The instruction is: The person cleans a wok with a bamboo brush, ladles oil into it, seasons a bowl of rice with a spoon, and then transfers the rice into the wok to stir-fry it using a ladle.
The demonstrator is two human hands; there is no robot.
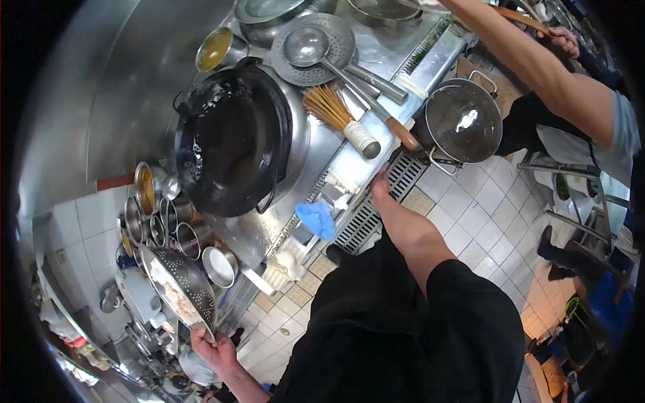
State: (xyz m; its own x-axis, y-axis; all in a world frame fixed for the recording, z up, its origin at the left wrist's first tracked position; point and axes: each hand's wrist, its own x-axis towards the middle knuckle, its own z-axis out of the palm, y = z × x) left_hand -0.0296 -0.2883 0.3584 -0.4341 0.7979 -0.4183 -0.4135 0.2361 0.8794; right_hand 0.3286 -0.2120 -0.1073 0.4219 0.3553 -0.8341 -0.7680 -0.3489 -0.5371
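Observation:
My left hand (216, 352) is closed on the rim of a perforated metal colander (195, 275), tilted, with pale food (176, 295) inside. My right hand (380, 185) is at the front edge of the stove counter; its fingers are foreshortened and I cannot make out a grip. Near it are the wooden-handled ladle (306, 47) and a bamboo wok brush (329, 111). The ladle's bowl rests on a perforated skimmer (339, 40). A large dark wok (232, 144) sits on the stove, wet and shiny inside.
A two-handled pot (463, 124) stands right of the counter, beside another person's arm (571, 87). Blue cloth (316, 220) and white cloth (289, 265) lie along the counter edge. Several metal containers (191, 238) crowd the left. A floor grate (366, 225) runs below the counter.

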